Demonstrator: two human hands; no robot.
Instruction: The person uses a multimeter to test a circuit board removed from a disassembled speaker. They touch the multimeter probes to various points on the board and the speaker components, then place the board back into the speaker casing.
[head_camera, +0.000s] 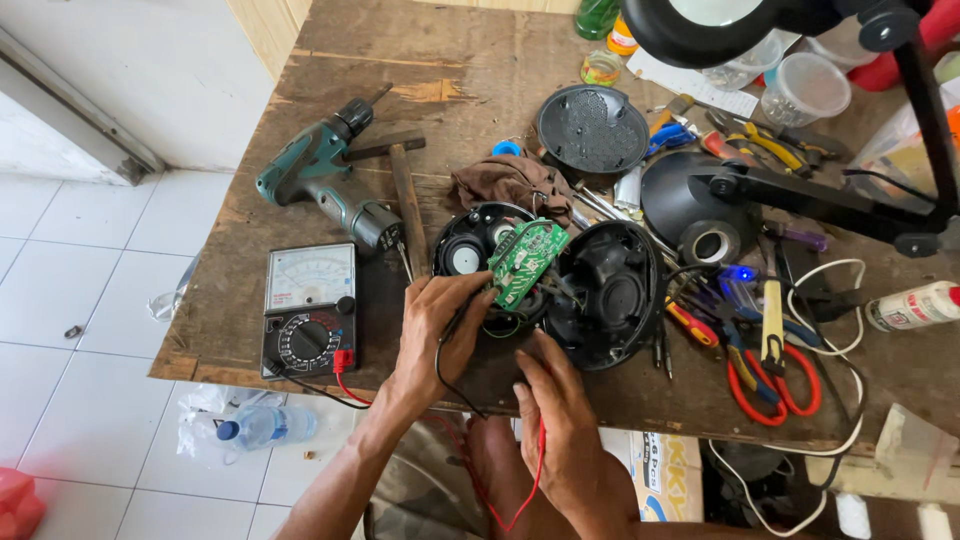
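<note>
A round black device lies opened in two halves (600, 290) on the worn wooden table (470, 60). A green circuit board (527, 262) stands tilted up between them, with thin wires under it. My left hand (437, 325) holds a black probe lead against the board's lower edge. My right hand (555, 410) holds a red probe lead just below the halves. Both leads run to an analogue multimeter (309, 310) at the left, which sits face up.
A green cordless drill (325, 170) and a hammer (405, 195) lie at the left. A brown rag (510, 180), a black grille (592, 128), pliers, scissors (775, 370) and tape crowd the right. A black lamp arm (830, 200) hangs above. A plastic bottle (262, 425) lies on the tiled floor.
</note>
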